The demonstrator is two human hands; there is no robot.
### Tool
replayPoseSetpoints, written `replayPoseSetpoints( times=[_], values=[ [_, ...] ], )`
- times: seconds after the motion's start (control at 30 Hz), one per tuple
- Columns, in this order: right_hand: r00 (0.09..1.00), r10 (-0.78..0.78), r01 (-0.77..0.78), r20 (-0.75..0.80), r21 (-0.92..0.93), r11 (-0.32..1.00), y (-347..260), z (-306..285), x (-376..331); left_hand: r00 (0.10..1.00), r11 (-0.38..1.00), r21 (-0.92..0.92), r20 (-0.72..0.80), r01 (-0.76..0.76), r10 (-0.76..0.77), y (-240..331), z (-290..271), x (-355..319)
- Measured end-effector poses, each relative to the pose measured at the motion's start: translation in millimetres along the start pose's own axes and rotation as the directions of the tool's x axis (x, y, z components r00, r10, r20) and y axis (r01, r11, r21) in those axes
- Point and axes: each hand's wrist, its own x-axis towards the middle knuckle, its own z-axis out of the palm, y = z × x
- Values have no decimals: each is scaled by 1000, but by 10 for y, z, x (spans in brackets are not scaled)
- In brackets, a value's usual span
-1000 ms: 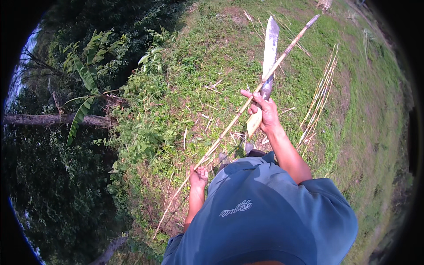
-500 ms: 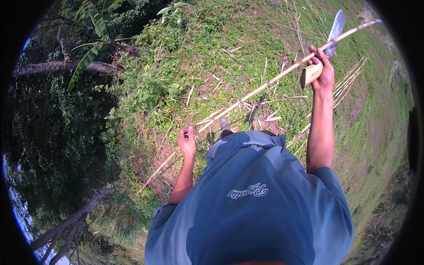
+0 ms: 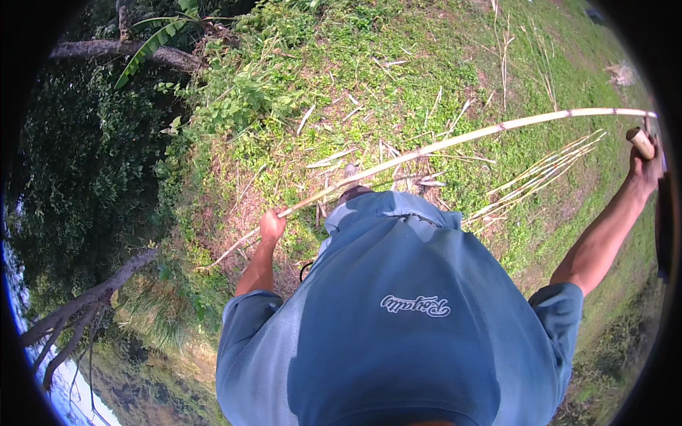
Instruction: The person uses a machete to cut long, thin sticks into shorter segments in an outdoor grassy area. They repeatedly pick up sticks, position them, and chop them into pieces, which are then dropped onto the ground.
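Observation:
A long, thin, pale bamboo pole (image 3: 419, 152) with dark joints stretches across the view in front of my body, bowed slightly by the lens. My left hand (image 3: 272, 226) is closed round it toward its left end. Far out at the right rim, my right hand (image 3: 645, 169) grips a machete by its thick, light-coloured handle (image 3: 641, 143). The pole's right end lies just beyond that handle; whether they touch I cannot tell. The machete's blade cannot be made out at the dark rim.
Several cut poles (image 3: 540, 174) lie in a bundle on the grass to the right. Pale split pieces (image 3: 330, 157) litter the ground before my feet. Dense shrubs (image 3: 128, 163), a thick branch (image 3: 128, 50) and bare limbs (image 3: 85, 309) stand on the left.
My left hand has closed round the pole and moved left and nearer. My right hand has swung out right with the machete, away from the pole's middle stretch; its blade has gone from sight.

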Motion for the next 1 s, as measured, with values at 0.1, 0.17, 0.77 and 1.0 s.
replayPoseSetpoints(
  times=[0.1, 0.17, 0.77, 1.0],
  values=[
    [996, -75, 76, 42, -25, 997, 349, 167, -1185, 956, 956, -57, -62, -289, 286, 1360, -77, 99],
    [988, -93, 80, -122, -107, 991, 866, 365, -2040, 895, 865, -243, -33, -440, 446, 2482, -293, -32],
    [980, 171, -173, -106, -9, 985, 1335, 105, -2793, 364, 528, -741, 396, -415, 843, 4369, 109, -845],
    [987, -115, 115, -115, -8, 993, 53, -385, -1450, 676, 626, -716, 299, -307, 674, 1843, 787, -357]
  ],
)
